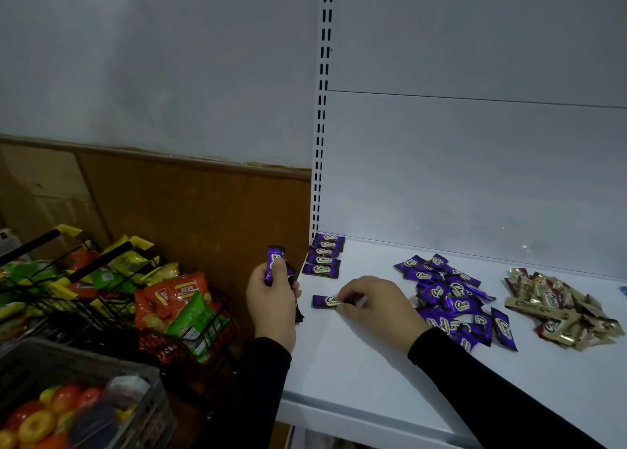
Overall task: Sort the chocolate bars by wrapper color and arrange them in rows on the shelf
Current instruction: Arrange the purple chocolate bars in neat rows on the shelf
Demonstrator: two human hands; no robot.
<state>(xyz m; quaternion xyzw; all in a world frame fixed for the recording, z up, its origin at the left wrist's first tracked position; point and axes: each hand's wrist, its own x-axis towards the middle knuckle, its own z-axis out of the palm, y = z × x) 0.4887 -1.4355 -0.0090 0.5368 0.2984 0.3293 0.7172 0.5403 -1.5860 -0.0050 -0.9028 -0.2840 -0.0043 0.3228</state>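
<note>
Head view, left to right: wire baskets of snack bags point(163, 299) and a crate of fruit point(51, 418) well left of the left hand; left hand point(271, 299) off the shelf's left edge, fingers curled round a few purple bars point(274, 262), one upright under the thumb; row of five purple bars point(324, 255) just beyond it at the shelf point(356, 380) back corner; right hand point(373, 307) pinches a single purple bar point(325, 302) lying flat on the shelf; purple pile point(454, 299) just right of that hand; gold-brown pile point(559, 309) further right.
</note>
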